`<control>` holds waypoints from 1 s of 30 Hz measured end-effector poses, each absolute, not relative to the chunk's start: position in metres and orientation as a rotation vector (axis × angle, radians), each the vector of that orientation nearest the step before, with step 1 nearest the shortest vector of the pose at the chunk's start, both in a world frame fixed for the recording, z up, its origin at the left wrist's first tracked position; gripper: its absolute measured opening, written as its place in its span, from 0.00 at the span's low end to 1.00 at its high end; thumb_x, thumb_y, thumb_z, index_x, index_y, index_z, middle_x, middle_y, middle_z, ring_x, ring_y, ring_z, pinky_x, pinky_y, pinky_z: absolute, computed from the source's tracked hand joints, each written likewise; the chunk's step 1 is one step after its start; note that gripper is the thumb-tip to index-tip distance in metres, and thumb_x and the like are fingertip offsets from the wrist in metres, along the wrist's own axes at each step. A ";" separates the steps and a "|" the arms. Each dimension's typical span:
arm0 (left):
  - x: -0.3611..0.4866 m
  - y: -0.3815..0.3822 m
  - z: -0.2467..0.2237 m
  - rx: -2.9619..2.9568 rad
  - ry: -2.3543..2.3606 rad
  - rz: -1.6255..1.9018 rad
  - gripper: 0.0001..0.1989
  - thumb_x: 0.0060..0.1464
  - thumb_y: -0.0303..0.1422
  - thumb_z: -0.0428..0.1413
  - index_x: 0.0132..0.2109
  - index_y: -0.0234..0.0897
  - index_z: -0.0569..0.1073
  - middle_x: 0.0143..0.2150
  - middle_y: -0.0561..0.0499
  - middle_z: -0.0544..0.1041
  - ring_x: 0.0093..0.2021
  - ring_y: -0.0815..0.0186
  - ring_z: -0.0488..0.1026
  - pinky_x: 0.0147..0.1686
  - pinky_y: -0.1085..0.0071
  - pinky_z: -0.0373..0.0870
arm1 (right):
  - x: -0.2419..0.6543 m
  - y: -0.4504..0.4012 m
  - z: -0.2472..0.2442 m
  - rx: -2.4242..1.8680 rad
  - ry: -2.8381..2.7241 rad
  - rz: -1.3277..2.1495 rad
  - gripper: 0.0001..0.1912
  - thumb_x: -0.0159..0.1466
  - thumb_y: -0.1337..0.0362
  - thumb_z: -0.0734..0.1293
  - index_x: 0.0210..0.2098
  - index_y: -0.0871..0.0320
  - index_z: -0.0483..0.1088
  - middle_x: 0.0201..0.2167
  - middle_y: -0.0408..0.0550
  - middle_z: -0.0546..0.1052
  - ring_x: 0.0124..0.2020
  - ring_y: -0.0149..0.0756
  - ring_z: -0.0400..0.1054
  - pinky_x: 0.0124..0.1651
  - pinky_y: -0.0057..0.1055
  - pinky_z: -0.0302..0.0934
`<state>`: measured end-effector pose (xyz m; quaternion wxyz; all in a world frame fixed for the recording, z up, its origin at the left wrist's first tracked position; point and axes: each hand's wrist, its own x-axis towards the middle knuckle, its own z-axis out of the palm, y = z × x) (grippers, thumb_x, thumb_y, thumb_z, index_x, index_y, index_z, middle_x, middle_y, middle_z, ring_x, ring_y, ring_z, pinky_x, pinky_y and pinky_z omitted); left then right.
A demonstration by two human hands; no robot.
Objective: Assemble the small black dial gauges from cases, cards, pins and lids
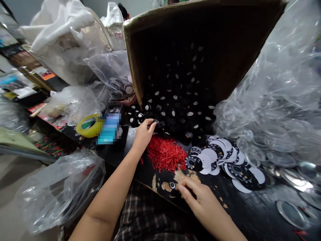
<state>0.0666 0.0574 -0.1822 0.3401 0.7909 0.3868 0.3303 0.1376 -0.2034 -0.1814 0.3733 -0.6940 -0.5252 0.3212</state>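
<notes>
My left hand [144, 131] reaches to the front of a heap of small black parts [173, 112] with white markings. Its thumb and fingertips are pinched on one black part, partly covered by the fingers. Over the front edge of the worktop, my right hand [198, 194] has its fingertips together; what they hold, if anything, is hidden. Just left of those fingertips sits a small round black-and-white piece [172, 185]. Between the hands lies a pile of thin red clock-hand-like strips [167, 154]. Printed black-and-white dial discs [213, 154] overlap to its right.
A large open carton [132, 63] lies tipped behind the black parts. Clear round covers and plastic bags [273, 127] crowd the right side. At left are a yellow tape roll [81, 129], a pixelated blue object [109, 129] and a clear bag [62, 190] by the table edge.
</notes>
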 end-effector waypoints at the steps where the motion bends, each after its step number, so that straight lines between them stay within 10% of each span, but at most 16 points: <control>1: 0.066 0.055 -0.182 2.058 1.013 0.877 0.09 0.58 0.34 0.53 0.44 0.37 0.73 0.42 0.47 0.79 0.40 0.64 0.76 0.43 0.69 0.71 | 0.137 -0.203 -0.181 -1.773 -1.354 0.825 0.15 0.69 0.60 0.55 0.27 0.56 0.63 0.25 0.42 0.71 0.28 0.31 0.66 0.33 0.27 0.56; 25: 0.058 0.057 -0.182 1.957 1.066 0.970 0.13 0.57 0.33 0.53 0.48 0.34 0.71 0.45 0.44 0.76 0.41 0.63 0.75 0.44 0.67 0.70 | 0.136 -0.205 -0.181 -1.784 -1.334 0.842 0.15 0.69 0.61 0.56 0.26 0.56 0.64 0.26 0.42 0.71 0.30 0.32 0.66 0.34 0.28 0.57; 30: 0.029 0.006 -0.155 2.018 0.925 0.980 0.14 0.58 0.32 0.52 0.51 0.41 0.71 0.49 0.48 0.73 0.47 0.63 0.71 0.51 0.65 0.67 | 0.147 -0.206 -0.176 -1.756 -1.057 0.845 0.17 0.67 0.57 0.59 0.53 0.55 0.64 0.32 0.42 0.73 0.29 0.31 0.66 0.34 0.28 0.60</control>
